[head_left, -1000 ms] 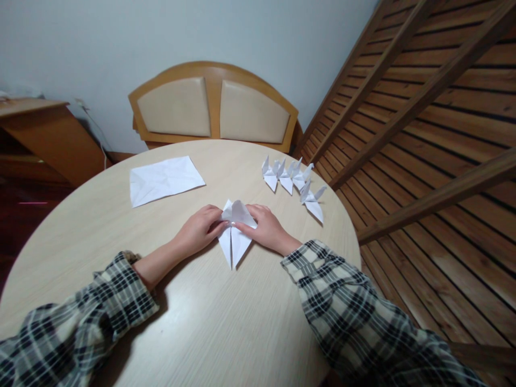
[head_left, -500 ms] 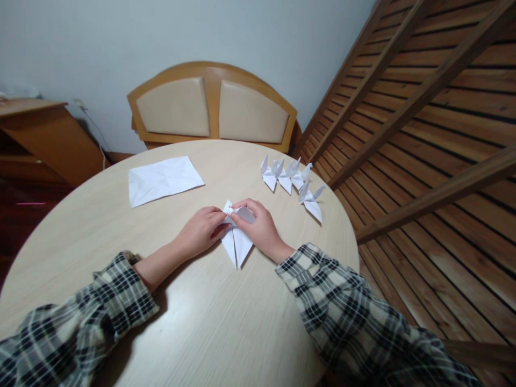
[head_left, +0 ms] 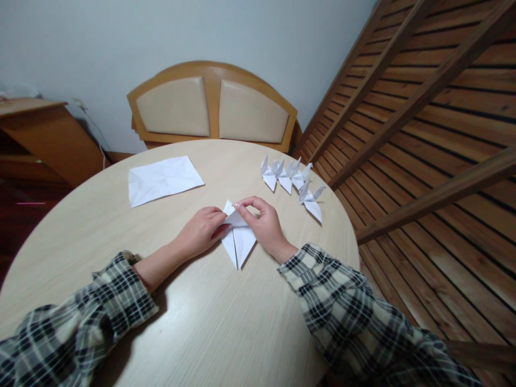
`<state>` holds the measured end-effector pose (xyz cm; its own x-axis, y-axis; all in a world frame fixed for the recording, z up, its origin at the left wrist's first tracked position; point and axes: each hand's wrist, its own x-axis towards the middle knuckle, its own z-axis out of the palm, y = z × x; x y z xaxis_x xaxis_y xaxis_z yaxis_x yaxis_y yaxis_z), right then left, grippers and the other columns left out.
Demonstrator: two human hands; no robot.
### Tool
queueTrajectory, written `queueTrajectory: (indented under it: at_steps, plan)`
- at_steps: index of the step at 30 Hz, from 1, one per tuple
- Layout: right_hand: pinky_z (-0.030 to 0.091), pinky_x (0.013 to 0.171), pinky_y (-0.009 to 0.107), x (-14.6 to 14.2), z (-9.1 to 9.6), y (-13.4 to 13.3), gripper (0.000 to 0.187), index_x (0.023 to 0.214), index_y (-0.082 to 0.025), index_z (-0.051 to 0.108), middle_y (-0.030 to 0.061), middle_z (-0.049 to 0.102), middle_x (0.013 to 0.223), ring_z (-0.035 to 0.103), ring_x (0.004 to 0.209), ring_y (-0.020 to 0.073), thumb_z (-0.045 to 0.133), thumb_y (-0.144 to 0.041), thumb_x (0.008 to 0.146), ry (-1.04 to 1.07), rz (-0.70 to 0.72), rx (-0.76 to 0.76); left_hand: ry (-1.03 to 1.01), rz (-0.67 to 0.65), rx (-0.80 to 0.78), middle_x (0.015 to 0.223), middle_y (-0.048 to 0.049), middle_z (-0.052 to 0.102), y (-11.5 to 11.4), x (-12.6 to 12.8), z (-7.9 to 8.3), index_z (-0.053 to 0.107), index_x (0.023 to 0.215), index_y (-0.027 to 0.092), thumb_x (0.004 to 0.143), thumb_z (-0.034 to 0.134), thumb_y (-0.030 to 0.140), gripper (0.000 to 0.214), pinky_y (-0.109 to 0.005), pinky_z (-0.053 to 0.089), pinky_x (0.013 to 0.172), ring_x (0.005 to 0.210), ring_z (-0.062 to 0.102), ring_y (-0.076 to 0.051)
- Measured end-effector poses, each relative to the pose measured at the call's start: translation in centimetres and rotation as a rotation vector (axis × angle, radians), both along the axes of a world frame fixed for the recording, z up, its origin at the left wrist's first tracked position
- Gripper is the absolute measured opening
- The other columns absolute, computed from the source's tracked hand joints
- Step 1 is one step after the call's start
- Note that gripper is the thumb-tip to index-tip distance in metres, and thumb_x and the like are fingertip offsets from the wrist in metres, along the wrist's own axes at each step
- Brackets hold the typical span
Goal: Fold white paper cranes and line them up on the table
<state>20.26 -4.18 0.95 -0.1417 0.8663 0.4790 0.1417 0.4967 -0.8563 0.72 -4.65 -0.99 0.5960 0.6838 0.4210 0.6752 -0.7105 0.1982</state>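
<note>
A white folded paper (head_left: 242,244) lies on the table in front of me, its split lower points aimed toward me. My left hand (head_left: 205,226) is closed on the paper's left edge, thumb tucked below the fold. With thumb and index finger, my right hand (head_left: 264,221) pinches a raised flap near the paper's top. Part of the upper paper is hidden behind the fingers. To the right, several finished paper cranes (head_left: 284,177) stand close together, with one crane (head_left: 311,204) a little nearer to me.
A creased white sheet (head_left: 165,180) lies at the left rear of the round wooden table (head_left: 193,322). Behind the table is a padded chair back (head_left: 213,105). Wooden slats (head_left: 423,134) rise along the right side, and a wooden desk (head_left: 48,140) is at far left.
My right hand has shifted slightly right and drawn the flap across, showing more of the paper's right side. My left hand has stayed in place.
</note>
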Motion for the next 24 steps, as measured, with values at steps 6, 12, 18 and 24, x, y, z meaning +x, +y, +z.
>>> queueTrajectory:
  at_steps: [6, 12, 18, 24]
  plan:
    - [0.051, 0.091, 0.037, 0.1, 0.5, -0.1, 0.012, 0.086, -0.022, 0.064, 0.0031, 0.070, 0.092, 0.065, 0.093, 0.0182, 0.063, -0.033, 0.090, 0.039, -0.014, 0.025, -0.039, 0.005, -0.054, 0.081, -0.0083, 0.065, -0.2, 0.2, 0.3, 0.056, 0.080, 0.019, 0.098, 0.048, 0.030, 0.022, -0.041, 0.049, 0.079, 0.083, 0.059, -0.024]
    - [0.050, 0.091, 0.037, 1.3, 0.7, 0.7, 0.018, 0.085, -0.023, 0.062, 0.0029, 0.071, 0.090, 0.065, 0.092, 0.0179, 0.056, -0.037, 0.095, 0.049, -0.072, 0.066, -0.157, 0.108, -0.215, 0.073, -0.0031, 0.055, -0.1, 0.0, 0.7, 0.052, 0.073, 0.020, 0.096, 0.049, 0.035, 0.028, -0.031, 0.044, 0.064, 0.070, 0.054, -0.018]
    - [0.052, 0.087, 0.037, 3.2, -0.2, 2.5, 0.026, 0.084, -0.022, 0.063, 0.0027, 0.070, 0.087, 0.066, 0.088, 0.0175, 0.052, -0.042, 0.096, -0.009, -0.049, 0.054, -0.209, 0.158, -0.254, 0.071, -0.0021, 0.054, -0.1, -0.4, 0.4, 0.054, 0.075, 0.019, 0.095, 0.048, 0.036, 0.027, -0.030, 0.039, 0.058, 0.064, 0.051, -0.016]
    - [0.053, 0.081, 0.036, 3.5, -0.8, 2.9, 0.025, 0.087, -0.021, 0.065, 0.0038, 0.071, 0.089, 0.068, 0.086, 0.0175, 0.055, -0.042, 0.095, -0.091, 0.034, -0.003, -0.201, 0.213, -0.257, 0.068, -0.0011, 0.053, -0.2, -0.4, 0.6, 0.053, 0.075, 0.019, 0.095, 0.049, 0.036, 0.026, -0.029, 0.036, 0.057, 0.062, 0.049, -0.016]
